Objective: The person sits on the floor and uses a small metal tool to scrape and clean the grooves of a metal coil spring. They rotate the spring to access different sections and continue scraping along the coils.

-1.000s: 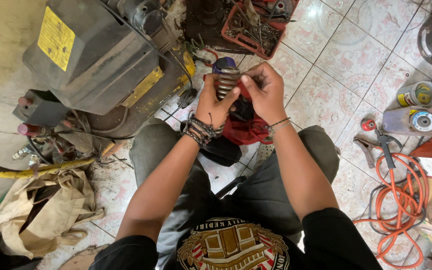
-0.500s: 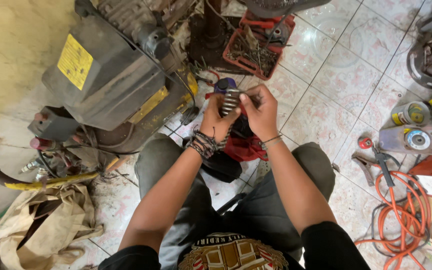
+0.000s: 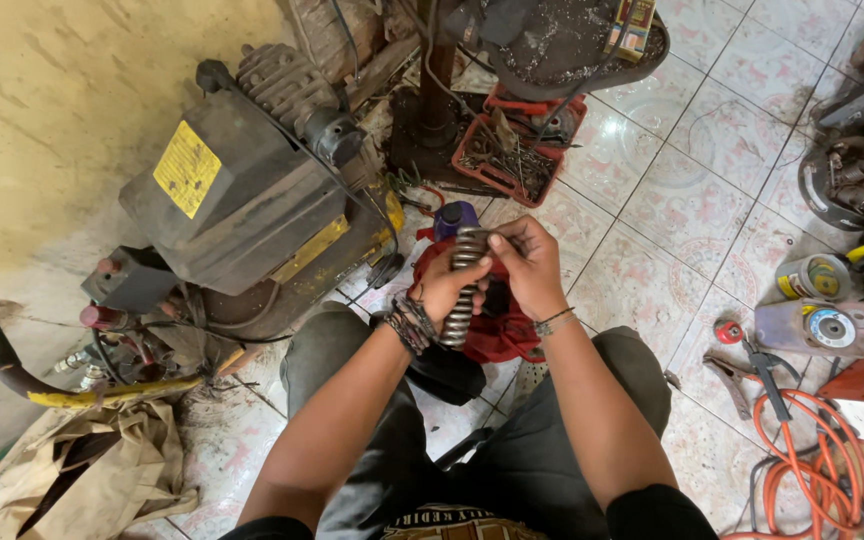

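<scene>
While my left hand point(image 3: 444, 290) stays wrapped around the coil spring point(image 3: 463, 288) — upright, over the red rag point(image 3: 504, 335) — my right hand point(image 3: 527, 265) pinches its top from three o'clock.

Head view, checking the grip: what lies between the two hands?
A grey metal coil spring, gripped by left hand, right hand touching its upper end.

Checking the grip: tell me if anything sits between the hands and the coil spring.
Nothing visible does. The left hand is wrapped directly around the coil spring, and the right hand touches its upper end with bare fingertips. The red cloth lies beneath, not between.
</scene>
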